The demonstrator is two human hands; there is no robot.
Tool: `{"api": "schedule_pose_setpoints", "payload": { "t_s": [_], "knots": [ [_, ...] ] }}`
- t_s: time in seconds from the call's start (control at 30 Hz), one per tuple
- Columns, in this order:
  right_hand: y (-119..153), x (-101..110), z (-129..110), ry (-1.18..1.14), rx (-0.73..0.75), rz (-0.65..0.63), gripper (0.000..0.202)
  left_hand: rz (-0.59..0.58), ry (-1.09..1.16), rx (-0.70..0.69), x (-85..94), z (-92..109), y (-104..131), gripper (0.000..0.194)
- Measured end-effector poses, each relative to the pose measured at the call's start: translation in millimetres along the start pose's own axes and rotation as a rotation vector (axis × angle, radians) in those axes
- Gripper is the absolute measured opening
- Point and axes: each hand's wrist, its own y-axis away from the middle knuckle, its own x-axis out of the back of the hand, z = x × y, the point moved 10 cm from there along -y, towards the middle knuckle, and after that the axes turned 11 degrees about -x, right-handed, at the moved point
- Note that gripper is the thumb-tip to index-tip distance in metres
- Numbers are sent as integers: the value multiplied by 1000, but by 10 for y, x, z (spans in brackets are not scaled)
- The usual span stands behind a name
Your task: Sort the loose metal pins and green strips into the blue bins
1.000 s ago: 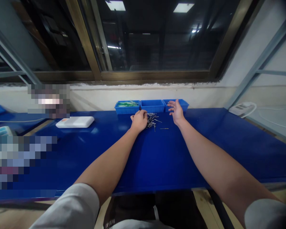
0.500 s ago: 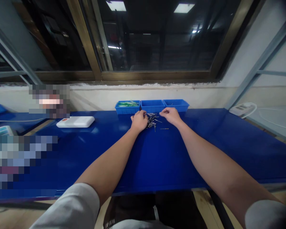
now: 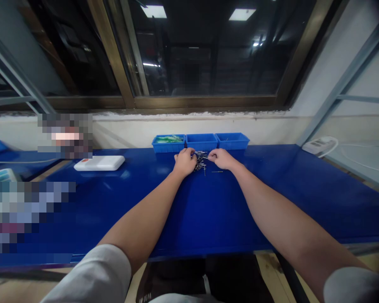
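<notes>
Centrally, metal pins, left fingers beside, right fingers perhaps touching

Dark glass window with brown metal frame, 12 o'clock; two white rectangular light panels show in it; off-white wall beneath; blue smooth-topped table, 6 o'clock; grey metal strut, 2 o'clock.

READ: pale letters starting "WM", the rest unclear to me, on the dark cloth at my lap | UNREADABLE: orange mark on the white case to my left; markings on the white device to my right, too small for me
</notes>
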Motion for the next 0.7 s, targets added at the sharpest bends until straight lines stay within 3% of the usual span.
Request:
{"api": "schedule_pose_setpoints", "payload": {
  "t_s": [0.13,0.3,0.53,0.7],
  "knots": [
    [6,57,-148,-25,91,63,21,17,53,-124,18,145,2,24],
    [9,30,-220,-78,117,48,23,-7,131,-257,15,310,23,23],
    [-8,-32,-174,-154,84,-1,35,-69,87,-249,-36,306,12,22],
    [-31,-13,-101,-426,62,-14,26,-41,9,-202,-1,258,2,29]
  ]
}}
